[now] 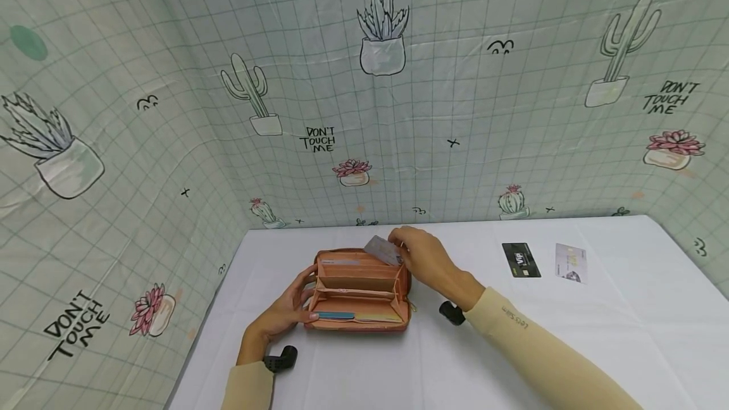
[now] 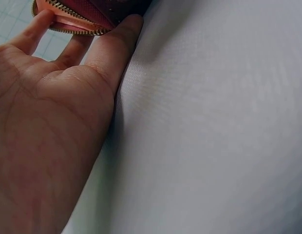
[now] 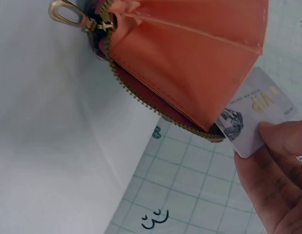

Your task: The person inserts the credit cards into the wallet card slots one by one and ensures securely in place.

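Note:
An orange zip wallet point(image 1: 359, 290) stands unzipped on the white table, its pleated compartments facing up. My left hand point(image 1: 287, 302) grips its left end, the thumb at the near corner and fingers along the side. In the left wrist view, the brass zipper point(image 2: 78, 24) runs beside those fingers. My right hand point(image 1: 424, 255) pinches a silver-grey VIP card point(image 3: 255, 109) between thumb and fingers at the wallet's far right corner. One corner of the card overlaps the wallet's back edge. Inside the wallet, a blue card point(image 1: 335, 315) shows in the near slot and a pale card point(image 1: 340, 262) in the far one.
To the right on the table point(image 1: 364, 372) lie a black VIP card point(image 1: 521, 260) and a light silver card point(image 1: 571, 263). A zipper pull point(image 3: 70, 14) hangs at the wallet's right end. A cactus-print cloth point(image 1: 433, 112) rises behind and left of the table.

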The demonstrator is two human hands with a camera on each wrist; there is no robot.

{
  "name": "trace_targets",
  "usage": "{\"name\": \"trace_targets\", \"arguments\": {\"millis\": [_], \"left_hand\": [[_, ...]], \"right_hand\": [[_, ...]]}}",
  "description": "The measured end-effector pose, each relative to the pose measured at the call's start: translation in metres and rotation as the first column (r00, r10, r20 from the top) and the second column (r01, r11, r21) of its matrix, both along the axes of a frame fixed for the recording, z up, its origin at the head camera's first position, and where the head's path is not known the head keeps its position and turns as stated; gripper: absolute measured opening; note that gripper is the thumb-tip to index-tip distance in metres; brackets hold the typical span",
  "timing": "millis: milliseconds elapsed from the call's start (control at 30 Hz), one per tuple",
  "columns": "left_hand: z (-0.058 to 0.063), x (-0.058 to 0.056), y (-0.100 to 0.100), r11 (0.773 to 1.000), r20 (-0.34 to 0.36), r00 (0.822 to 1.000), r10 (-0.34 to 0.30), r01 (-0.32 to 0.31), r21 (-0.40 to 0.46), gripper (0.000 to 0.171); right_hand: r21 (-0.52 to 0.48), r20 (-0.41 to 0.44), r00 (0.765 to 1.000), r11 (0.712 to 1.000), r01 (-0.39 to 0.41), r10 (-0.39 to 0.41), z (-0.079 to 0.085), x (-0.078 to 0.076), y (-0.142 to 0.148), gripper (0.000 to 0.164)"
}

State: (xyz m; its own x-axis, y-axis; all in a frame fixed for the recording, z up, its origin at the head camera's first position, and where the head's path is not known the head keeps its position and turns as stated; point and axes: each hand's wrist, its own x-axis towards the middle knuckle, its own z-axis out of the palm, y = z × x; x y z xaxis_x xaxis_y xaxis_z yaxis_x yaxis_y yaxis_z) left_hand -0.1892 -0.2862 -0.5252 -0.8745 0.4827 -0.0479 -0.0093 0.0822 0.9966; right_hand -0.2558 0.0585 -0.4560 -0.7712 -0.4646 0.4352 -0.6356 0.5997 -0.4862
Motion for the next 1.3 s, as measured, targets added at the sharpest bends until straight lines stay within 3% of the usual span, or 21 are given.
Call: {"name": "trace_targets", "arguments": {"millis": [367,667,1067,1300], "left_hand": [[-0.003,0.000,-0.002,1.000,-0.011,1.000,-0.010,0.010,0.011,0.109],[-0.007,0.000,-0.004,1.000,-0.011,1.000,-0.023,0.023,0.008,0.108],[-0.008,0.002,-0.004,1.000,-0.026,0.999,-0.020,0.020,0.016,0.109],[-0.009,0.002,-0.004,1.000,-0.023,1.000,-0.010,0.010,0.011,0.110]], "right_hand": [[0.114,-0.031,0.998,0.992,-0.057,0.060,0.005,-0.006,-0.005,0.016],[0.191,0.011,0.997,0.979,-0.074,0.073,0.005,-0.005,-0.012,0.017],[0.316,-0.052,0.990,0.942,-0.112,0.135,0.006,-0.002,-0.019,0.018],[0.365,-0.134,0.977,0.925,-0.109,0.168,-0.003,-0.003,-0.020,0.020]]}}
